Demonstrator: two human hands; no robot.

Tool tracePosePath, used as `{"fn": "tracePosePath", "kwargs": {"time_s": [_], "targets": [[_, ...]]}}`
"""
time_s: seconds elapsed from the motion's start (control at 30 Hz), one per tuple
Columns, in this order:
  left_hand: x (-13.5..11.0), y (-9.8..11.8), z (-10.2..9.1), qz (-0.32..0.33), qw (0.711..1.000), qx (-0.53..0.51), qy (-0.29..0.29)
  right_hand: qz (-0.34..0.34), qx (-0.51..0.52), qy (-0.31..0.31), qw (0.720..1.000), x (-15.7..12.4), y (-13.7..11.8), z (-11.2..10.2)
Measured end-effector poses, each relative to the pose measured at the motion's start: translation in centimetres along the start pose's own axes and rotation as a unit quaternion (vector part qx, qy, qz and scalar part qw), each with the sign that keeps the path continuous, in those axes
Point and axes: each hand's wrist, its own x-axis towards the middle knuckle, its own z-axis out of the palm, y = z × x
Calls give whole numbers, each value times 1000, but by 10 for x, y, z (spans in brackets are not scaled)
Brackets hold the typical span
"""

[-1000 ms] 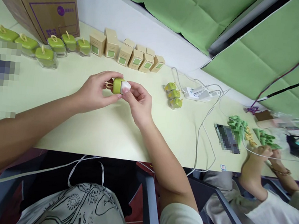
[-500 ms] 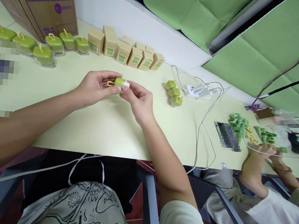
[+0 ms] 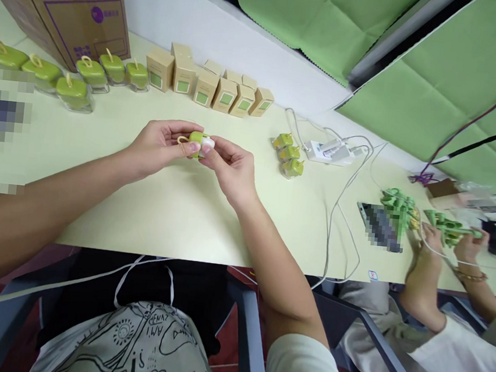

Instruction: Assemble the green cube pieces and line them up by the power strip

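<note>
A small green case with a yellow loop at its left end is pinched between the thumb and fingers of my left hand. From its right end a smooth white piece sticks out, and my right hand grips that end, fingers closed. Both hands hold the joined parts just above the table. My fingertips cover part of each piece, so I cannot tell how deep the white one sits in the green one.
Green looped cases in clear trays line the left, before a large carton. Several small cardboard boxes stand by the wall. Three packed cases sit near a power strip with loose cables. A co-worker's hands handle green pieces at right.
My hands stay almost in place, with the green case slightly turned between them. At right, the co-worker's hands have moved apart.
</note>
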Motion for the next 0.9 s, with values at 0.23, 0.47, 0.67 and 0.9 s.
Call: {"fn": "tracePosePath", "kwargs": {"time_s": [0.23, 0.47, 0.67, 0.9], "targets": [[2, -1, 1, 15, 1000, -4, -1, -7, 11, 32, 999, -1, 2, 2], [-5, 10, 6, -22, 999, -41, 17, -4, -3, 12, 1000, -1, 2, -1], [-9, 18, 9, -43, 997, -45, 35, -10, -17, -8, 1000, -2, 0, -2], [-10, 16, 8, -32, 998, -22, 44, -13, -37, -18, 999, -2, 0, -4]]}}
